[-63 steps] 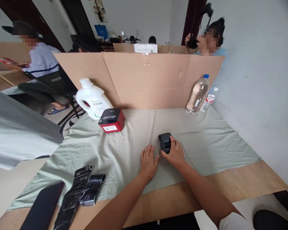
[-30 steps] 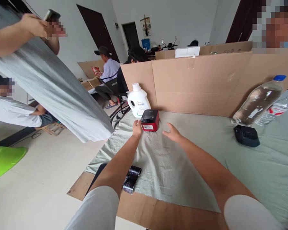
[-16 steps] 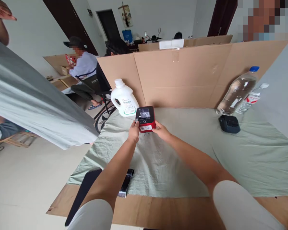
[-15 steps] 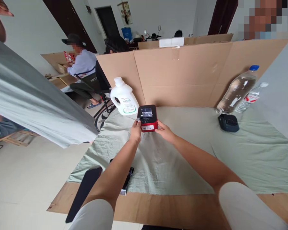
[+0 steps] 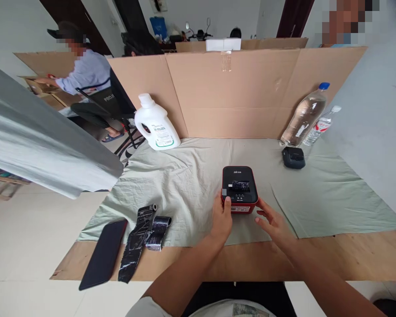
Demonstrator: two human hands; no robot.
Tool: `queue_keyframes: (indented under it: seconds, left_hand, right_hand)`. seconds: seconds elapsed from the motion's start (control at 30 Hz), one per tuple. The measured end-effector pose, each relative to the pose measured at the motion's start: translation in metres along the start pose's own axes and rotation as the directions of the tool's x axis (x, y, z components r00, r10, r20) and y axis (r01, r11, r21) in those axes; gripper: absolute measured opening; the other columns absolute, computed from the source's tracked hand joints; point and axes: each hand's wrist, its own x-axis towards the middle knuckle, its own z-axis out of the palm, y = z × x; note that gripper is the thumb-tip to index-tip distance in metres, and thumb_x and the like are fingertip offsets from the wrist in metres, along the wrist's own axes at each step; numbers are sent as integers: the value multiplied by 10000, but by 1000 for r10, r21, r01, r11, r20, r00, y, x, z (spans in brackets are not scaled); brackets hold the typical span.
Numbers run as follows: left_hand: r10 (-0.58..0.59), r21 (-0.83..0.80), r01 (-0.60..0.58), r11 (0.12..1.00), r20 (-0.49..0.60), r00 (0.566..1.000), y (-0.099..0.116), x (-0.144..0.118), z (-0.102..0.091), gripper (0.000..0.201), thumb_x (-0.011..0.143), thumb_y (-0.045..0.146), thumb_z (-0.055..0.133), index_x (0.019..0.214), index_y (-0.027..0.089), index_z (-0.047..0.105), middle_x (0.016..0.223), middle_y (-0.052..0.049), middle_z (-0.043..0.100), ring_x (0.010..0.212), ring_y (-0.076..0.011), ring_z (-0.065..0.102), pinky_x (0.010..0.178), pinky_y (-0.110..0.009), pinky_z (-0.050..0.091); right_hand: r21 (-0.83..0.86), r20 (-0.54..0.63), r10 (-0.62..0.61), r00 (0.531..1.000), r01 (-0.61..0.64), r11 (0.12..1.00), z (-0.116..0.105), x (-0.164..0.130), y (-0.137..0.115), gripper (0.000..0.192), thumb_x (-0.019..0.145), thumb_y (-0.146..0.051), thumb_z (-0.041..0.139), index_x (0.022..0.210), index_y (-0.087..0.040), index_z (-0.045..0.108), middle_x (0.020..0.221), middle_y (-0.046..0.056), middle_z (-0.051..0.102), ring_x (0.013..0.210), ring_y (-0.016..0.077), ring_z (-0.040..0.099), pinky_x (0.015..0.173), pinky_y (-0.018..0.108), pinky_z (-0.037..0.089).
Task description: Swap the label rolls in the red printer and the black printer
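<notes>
A small box-shaped machine [image 5: 239, 187], black on top with red sides, perhaps a label printer, sits on the cloth in front of me. Printed marks and a dark, shiny patch show on its top; a white label is on its near side. My left hand [image 5: 221, 216] grips its near left corner, thumb on the front edge and fingers along the side. At the near right corner, my right hand [image 5: 275, 223] has its fingertips against the side, thumb held apart. Crumpled black ribbon film [image 5: 140, 237] on small rolls lies to the left.
A white jug [image 5: 158, 127] stands at the back left before a cardboard screen [image 5: 231, 92]. Two clear bottles, one large [image 5: 304, 116], and a small black device [image 5: 293, 158] are at the right. A dark flat slab [image 5: 104, 255] overlaps the table's left front edge. Another person [image 5: 89, 70] sits beyond.
The machine has come from beside the jug toward me and to the right, with both hands. My right hand's fingers have spread. The ribbon film is now uncovered by my left arm.
</notes>
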Motion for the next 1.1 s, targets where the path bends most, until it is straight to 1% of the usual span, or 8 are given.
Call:
queue_keyframes:
  seconds: [0.1, 0.3, 0.4, 0.57, 0.67, 0.83, 0.93, 1.1]
  left_hand:
    - [-131, -48, 129, 990, -46, 990, -2, -10, 6, 523, 973, 487, 352, 1423, 221, 353, 1462, -132, 435, 1359, -246, 413, 1125, -438, 355]
    - [-165, -98, 165, 981, 14, 986, -5, -10, 2, 541, 953, 506, 396, 1392, 194, 343, 1414, -161, 462, 1307, -248, 459, 1081, -436, 402]
    - [-154, -161, 161, 974, 51, 987, -11, 2, -4, 524, 950, 494, 409, 1389, 214, 345, 1403, -145, 476, 1274, -235, 494, 1026, -403, 459]
    - [-52, -214, 67, 975, 76, 996, -17, 40, -19, 512, 933, 424, 427, 1414, 256, 384, 1553, -81, 298, 1413, -249, 321, 1094, -413, 388]
    - [59, -264, 8, 965, 245, 968, -17, 61, -28, 521, 866, 382, 509, 1368, 249, 481, 1596, -40, 207, 1468, -266, 189, 1164, -423, 271]
    - [178, -391, -8, 921, 402, 898, -27, 78, -32, 520, 764, 354, 576, 1271, 237, 579, 1612, -6, 147, 1478, -304, 125, 1197, -442, 169]
    - [211, -417, -23, 909, 412, 886, -34, 80, -31, 522, 744, 386, 594, 1244, 236, 586, 1612, -9, 139, 1483, -309, 88, 1192, -453, 167]
    - [226, -415, -30, 909, 432, 873, -37, 81, -29, 567, 729, 505, 632, 1224, 234, 580, 1613, -30, 110, 1480, -325, 91, 1178, -457, 184]
  right_hand:
    - [10, -24, 19, 1000, -19, 1000, 4, -8, 13, 650, 845, -490, 594, 1440, -334, 381, 1470, 66, 460, 1334, 268, 463, 1002, 491, 487]
    - [-33, -212, 10, 977, -18, 999, 4, 5, 9, 502, 884, -514, 518, 1331, -287, 492, 1358, 94, 555, 1226, 253, 546, 985, 466, 493]
    - [-87, -318, -114, 941, 91, 992, 3, 29, -1, 472, 927, -511, 428, 1332, -273, 476, 1393, 97, 516, 1272, 238, 499, 1032, 459, 450]
    - [-147, -231, -350, 908, 323, 935, 15, 57, -12, 460, 982, -439, 293, 1368, -242, 447, 1290, 103, 587, 1218, 216, 541, 1056, 462, 413]
    - [-308, -184, -500, 847, 433, 847, 24, 55, -8, 414, 979, -394, 303, 1258, -243, 569, 1078, 78, 667, 1142, 235, 558, 1009, 476, 424]
    - [-520, -102, -734, 672, 593, 615, 27, 46, 4, 439, 946, -492, 340, 1000, -236, 693, 956, 75, 655, 1068, 278, 528, 985, 545, 367]
    - [-536, -122, -765, 633, 607, 587, 29, 46, 6, 352, 925, -452, 409, 959, -237, 686, 934, 71, 625, 1054, 275, 515, 942, 524, 398]
    - [-585, -224, -746, 628, 525, 618, 39, 48, 6, 109, 790, -214, 609, 883, -237, 661, 995, 56, 576, 1061, 254, 505, 921, 475, 438]
